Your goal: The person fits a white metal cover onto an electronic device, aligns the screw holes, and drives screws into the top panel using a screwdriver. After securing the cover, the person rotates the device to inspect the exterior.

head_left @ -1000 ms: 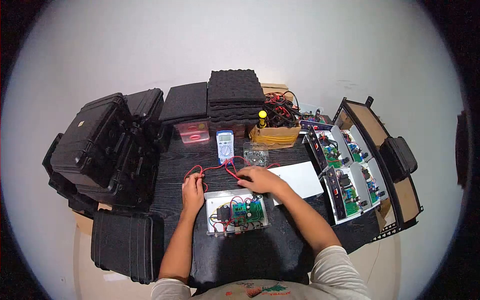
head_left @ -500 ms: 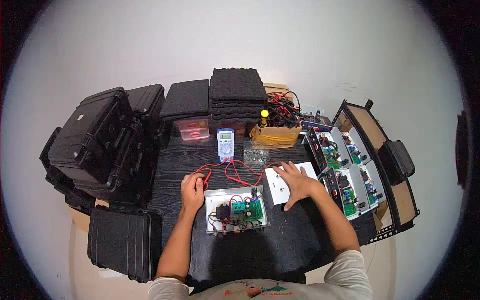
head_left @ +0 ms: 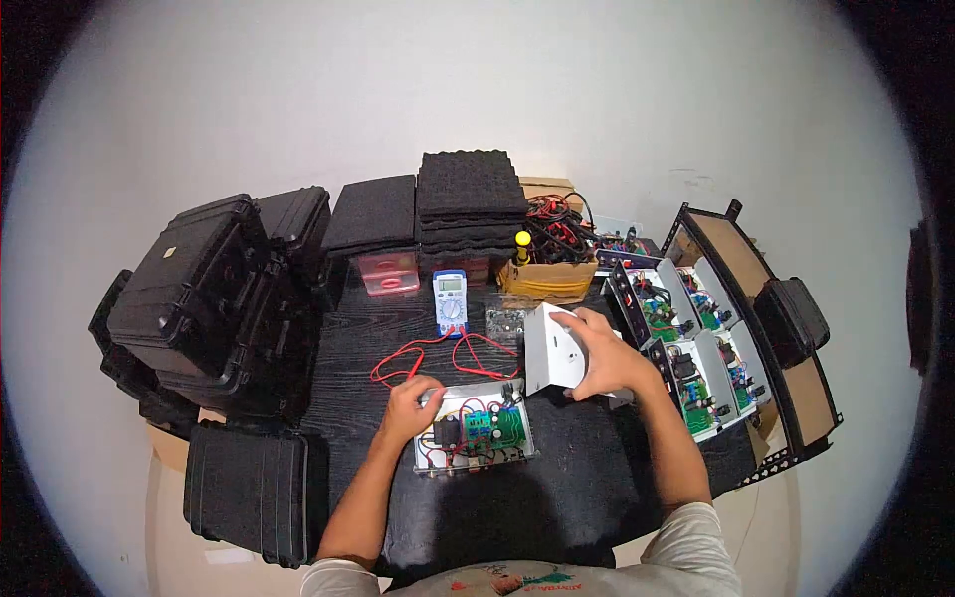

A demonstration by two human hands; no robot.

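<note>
An open white metal enclosure [head_left: 422,450] lies on the black table, with green circuit boards [head_left: 495,426], wires and a black block inside. My left hand [head_left: 411,408] is closed at its back left corner, thumb and fingers on the wall's edge. My right hand [head_left: 609,360] grips a bent white metal cover [head_left: 550,350], tilted up from the table just right of the enclosure; its far side is hidden. Behind the enclosure stands a blue-and-white multimeter [head_left: 451,303] with red test leads [head_left: 484,364] looping forward on the table.
Several open enclosures with boards [head_left: 688,383] stand at right beside a black metal rack [head_left: 731,261]. A clear box of small parts [head_left: 505,320], a carton of cables [head_left: 547,282] and foam sheets [head_left: 471,189] are behind. Black hard cases [head_left: 184,284] are stacked at left.
My right hand has lifted the cover from lying flat to tilted and closed on it. My left hand has moved right from the test leads onto the enclosure's corner.
</note>
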